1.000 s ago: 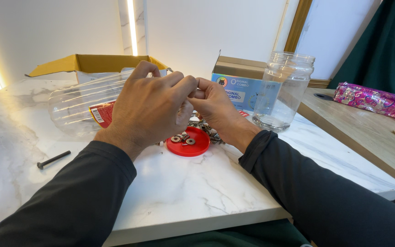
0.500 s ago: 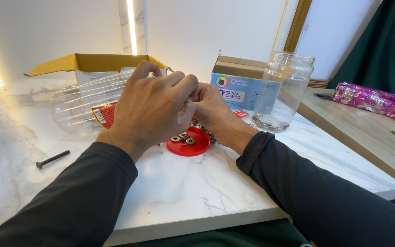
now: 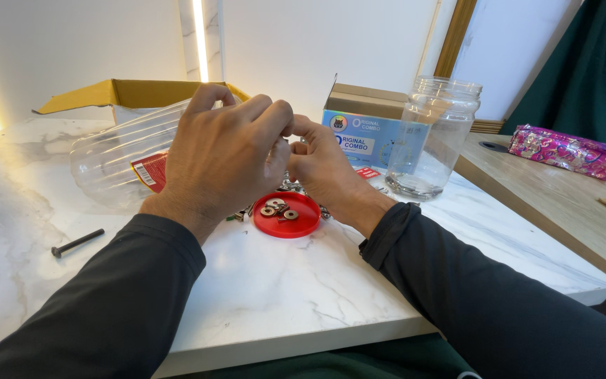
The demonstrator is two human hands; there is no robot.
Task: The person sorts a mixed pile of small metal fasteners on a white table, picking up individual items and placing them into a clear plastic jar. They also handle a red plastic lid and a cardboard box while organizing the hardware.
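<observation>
Head view: white marble-look table (image 3: pixel 282 295) with grey veins, glossy, pale wall behind with a vertical light strip, wooden side counter (image 3: pixel 569 203) to the right.

Change since the earlier frames: little. Both hands stay raised together above the red lid (image 3: pixel 287 215); they sit slightly higher and closer to the camera than a second ago, and more of the lid shows beneath them. Reads as the same fine fingertip handling going on, no set-down.

Left hand (image 3: pixel 222 158): back to the camera, fingers curled and pinched together toward the right hand. Right hand (image 3: pixel 324 172): fingertips bunched, touching the left fingertips. Whatever small part sits between them is hidden; cannot tell what it is.

Red lid: round, shallow, plastic, flat on the table just below the hands, holding a few flat metal washers (image 3: pixel 276 208). More small metal hardware lies just behind it, partly hidden.

Around: clear ribbed plastic jar (image 3: pixel 117 165) lying on its side, red label; upright clear jar (image 3: pixel 433 137), open, near the right hand; blue printed carton (image 3: pixel 366 133); open yellow cardboard box (image 3: pixel 124 95); dark bolt (image 3: pixel 77 242) alone at left; shiny pink foil packet (image 3: pixel 562 151) on the counter.
</observation>
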